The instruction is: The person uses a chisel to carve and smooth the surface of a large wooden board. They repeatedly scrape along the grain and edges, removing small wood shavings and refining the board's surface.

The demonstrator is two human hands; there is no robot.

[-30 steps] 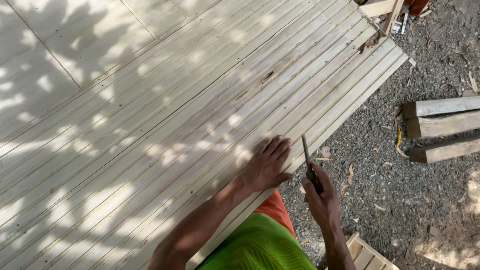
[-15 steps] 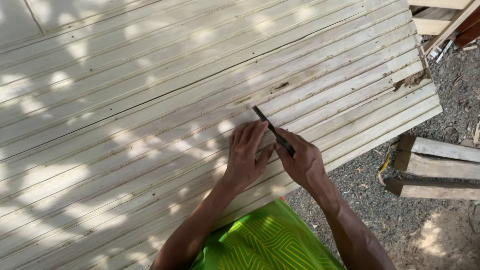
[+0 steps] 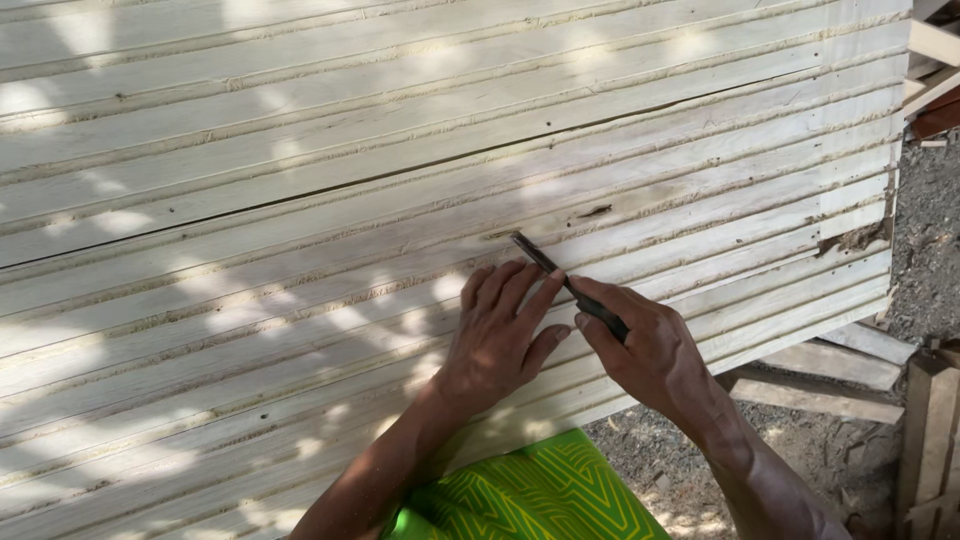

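A wide panel of pale grooved wooden boards [image 3: 300, 200] fills most of the view. My right hand [image 3: 645, 345] grips a thin dark metal tool [image 3: 545, 262], a chisel or blade, with its tip resting in a groove between two boards. My left hand [image 3: 500, 330] lies flat on the boards just left of the tool, with fingertips touching its shaft. A small dark notch [image 3: 595, 211] shows in the wood just above and right of the tool's tip.
The panel's right end [image 3: 860, 235] is ragged, with a chipped patch. Loose timber pieces [image 3: 830, 385] lie on the gravel ground below the panel and at the right edge [image 3: 930, 440]. Green and yellow patterned cloth [image 3: 530, 495] covers my lap.
The view has swung over the panel. My right hand carried the tool up from beside the panel's edge onto the boards, and my left hand came in beside it.
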